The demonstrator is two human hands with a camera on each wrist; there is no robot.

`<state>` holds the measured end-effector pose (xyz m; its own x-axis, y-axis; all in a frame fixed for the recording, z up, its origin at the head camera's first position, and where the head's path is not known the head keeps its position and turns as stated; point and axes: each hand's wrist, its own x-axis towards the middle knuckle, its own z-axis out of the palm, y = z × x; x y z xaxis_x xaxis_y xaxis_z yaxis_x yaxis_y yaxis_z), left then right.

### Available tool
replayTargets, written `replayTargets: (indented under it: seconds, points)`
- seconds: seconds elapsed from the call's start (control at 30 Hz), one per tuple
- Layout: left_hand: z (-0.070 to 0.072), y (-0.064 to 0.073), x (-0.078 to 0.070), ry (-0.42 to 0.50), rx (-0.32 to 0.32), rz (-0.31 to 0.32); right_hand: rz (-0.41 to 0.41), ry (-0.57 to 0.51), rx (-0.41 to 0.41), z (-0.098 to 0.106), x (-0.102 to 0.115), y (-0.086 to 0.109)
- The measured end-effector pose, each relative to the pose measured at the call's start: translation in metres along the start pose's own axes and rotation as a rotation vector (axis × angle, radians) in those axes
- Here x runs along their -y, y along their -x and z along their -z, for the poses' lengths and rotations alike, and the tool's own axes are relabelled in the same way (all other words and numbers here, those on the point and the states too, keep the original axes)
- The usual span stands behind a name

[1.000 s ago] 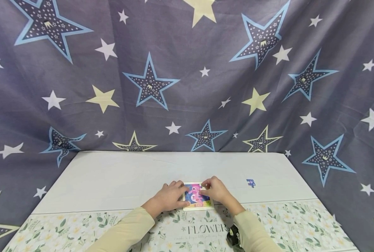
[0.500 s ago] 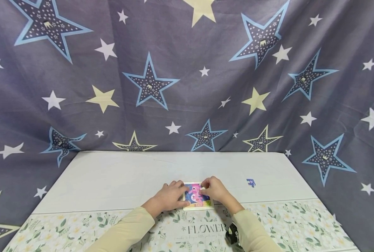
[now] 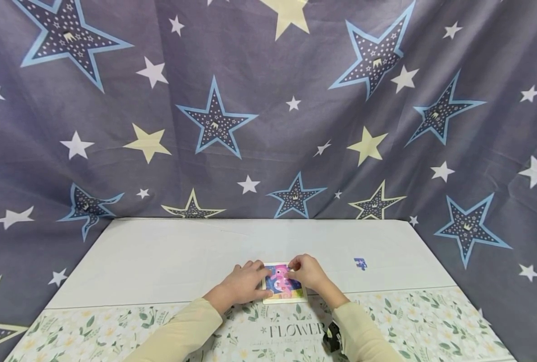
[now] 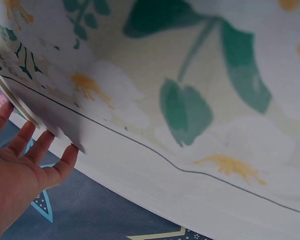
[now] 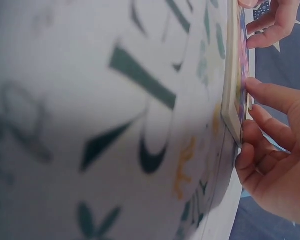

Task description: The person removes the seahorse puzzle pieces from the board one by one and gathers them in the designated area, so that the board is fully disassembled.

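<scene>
A small framed jigsaw puzzle with a pink seahorse-like figure on blue lies flat on the table. My left hand rests at its left side, fingertips and thumb touching the picture and border. In the left wrist view, the left hand's fingers spread along the frame's edge. At the upper right corner, my right hand pinches a dark blue puzzle piece, mostly hidden by the fingers. The right wrist view shows the right hand's thumb touching the picture and other fingers curled by the frame.
A loose blue-purple puzzle piece lies on the white part of the table, right of my hands. A floral printed strip covers the near part. Behind hangs a grey star-patterned curtain. A black device sits at the right wrist.
The right wrist has shifted very slightly, while its fingers stay at the puzzle's upper right corner. My left hand, the puzzle and the loose piece have not visibly moved.
</scene>
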<state>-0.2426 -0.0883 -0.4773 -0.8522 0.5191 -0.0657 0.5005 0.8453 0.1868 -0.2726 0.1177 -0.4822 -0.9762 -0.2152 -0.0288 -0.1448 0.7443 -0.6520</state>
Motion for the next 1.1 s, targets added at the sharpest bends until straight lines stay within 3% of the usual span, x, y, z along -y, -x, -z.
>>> replayTargets:
  seconds: [0.8, 1.1]
  points:
    - [0.0007, 0.0020, 0.0002, 0.001, -0.016, -0.014, 0.062, 0.085, -0.043, 0.0030, 0.0038, 0.0006]
    - [0.0008, 0.0019, 0.0003, 0.010, -0.015, -0.013, 0.043, 0.073, -0.063, 0.0079, 0.0015, 0.0017]
